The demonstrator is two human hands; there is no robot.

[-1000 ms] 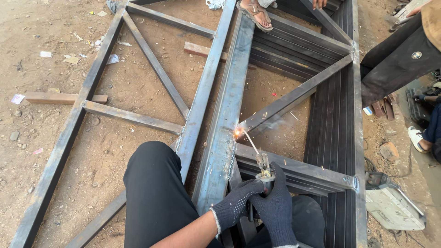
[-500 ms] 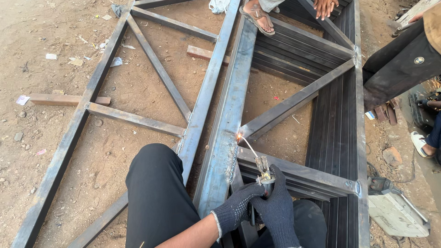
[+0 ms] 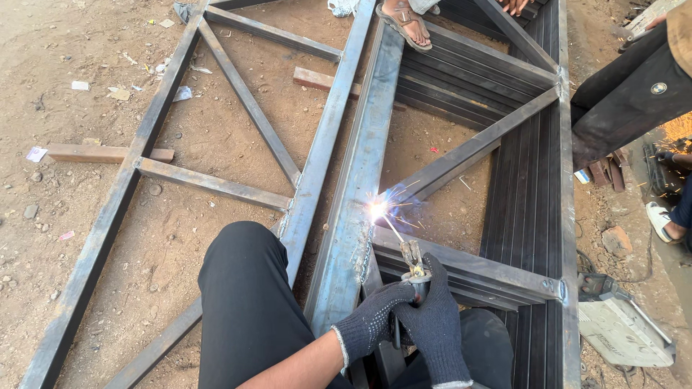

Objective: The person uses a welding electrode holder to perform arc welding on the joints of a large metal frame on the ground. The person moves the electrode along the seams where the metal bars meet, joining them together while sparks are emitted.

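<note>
Both my gloved hands grip one electrode holder [image 3: 414, 261] low in the middle of the view. My left hand [image 3: 373, 318] wraps it from the left, my right hand [image 3: 436, 324] from the right. A thin welding rod [image 3: 393, 229] runs up and left from the holder. Its tip touches the steel frame [image 3: 353, 194] where a diagonal bar [image 3: 468, 153] meets the long central beam, and a bright arc [image 3: 378, 210] with sparks burns there. My knee in black trousers [image 3: 245, 288] rests beside the beam.
The frame lies on sandy ground with wooden blocks [image 3: 108, 153] under it. A sandalled foot [image 3: 404, 20] stands on the beam at the top. A person in dark trousers [image 3: 627, 101] is at the right, sparks beyond. A grey box-like machine [image 3: 623, 331] sits at lower right.
The rod tip was glowing dull red at the joint; now a bright arc with sparks flares there. My hands hold the same grip, and the view has shifted slightly.
</note>
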